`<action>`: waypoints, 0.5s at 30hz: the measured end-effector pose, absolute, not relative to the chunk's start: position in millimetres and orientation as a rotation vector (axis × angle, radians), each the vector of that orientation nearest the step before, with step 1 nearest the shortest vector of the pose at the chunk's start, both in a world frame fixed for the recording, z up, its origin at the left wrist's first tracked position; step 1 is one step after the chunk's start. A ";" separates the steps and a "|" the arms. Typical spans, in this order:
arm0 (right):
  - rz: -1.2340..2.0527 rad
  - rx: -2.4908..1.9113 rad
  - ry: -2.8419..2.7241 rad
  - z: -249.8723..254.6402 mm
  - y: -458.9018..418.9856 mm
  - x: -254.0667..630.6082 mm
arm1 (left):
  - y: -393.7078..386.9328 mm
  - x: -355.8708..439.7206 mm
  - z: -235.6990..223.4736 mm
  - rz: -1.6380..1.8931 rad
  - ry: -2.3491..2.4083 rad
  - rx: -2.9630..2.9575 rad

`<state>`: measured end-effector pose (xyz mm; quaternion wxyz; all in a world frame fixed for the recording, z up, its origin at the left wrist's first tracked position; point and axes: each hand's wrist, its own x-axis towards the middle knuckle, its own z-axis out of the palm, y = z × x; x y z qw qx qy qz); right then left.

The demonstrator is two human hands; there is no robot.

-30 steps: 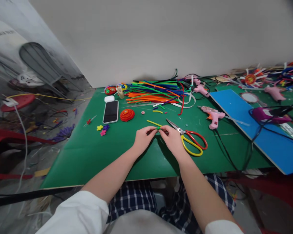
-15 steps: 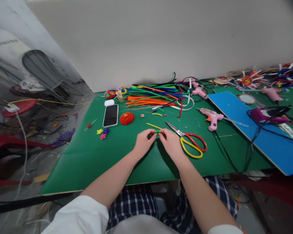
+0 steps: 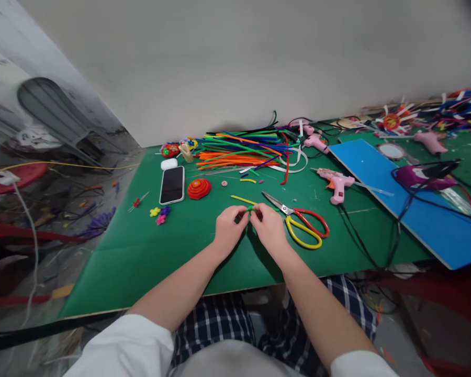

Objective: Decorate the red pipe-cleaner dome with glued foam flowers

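Observation:
Over the green table, my left hand and my right hand meet fingertip to fingertip. Both pinch a small green pipe cleaner, its shape mostly covered by the fingers. Just beyond them lies a yellow pipe cleaner, partly behind my right hand. Scissors with one red and one yellow handle rest beside my right hand, blades slightly apart. Left of my hands sit an orange-red striped dome and several small flowers. A small pink ring lies farther back.
A pile of coloured pipe cleaners runs along the back near the wall. A phone and white case lie at left. To the right are a pink glue gun with its trailing cord, a blue board and a purple tool.
The view has shifted slightly, moving the table items a little left and up. My hands stay together on the green pipe cleaner, with slightly more of it showing between the fingertips.

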<state>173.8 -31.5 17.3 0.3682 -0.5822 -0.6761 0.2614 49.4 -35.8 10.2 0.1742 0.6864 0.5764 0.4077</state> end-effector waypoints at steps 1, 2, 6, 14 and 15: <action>0.706 -1.481 -1.708 17.8 -30.8 174.1 | -35.6 49.7 10.3 1.162 1.633 1.925; 0.753 -1.456 -1.670 18.2 -29.9 174.2 | -35.2 49.8 10.4 1.173 1.632 1.883; 1.019 -1.326 -1.458 20.4 -26.5 174.2 | -32.7 50.0 11.3 1.247 1.542 1.584; 0.937 -1.328 -1.523 18.2 -23.6 178.2 | -32.0 50.3 10.6 1.194 1.536 1.608; 0.908 -1.335 -1.561 18.0 -23.7 178.7 | -31.7 49.7 10.0 1.194 1.543 1.638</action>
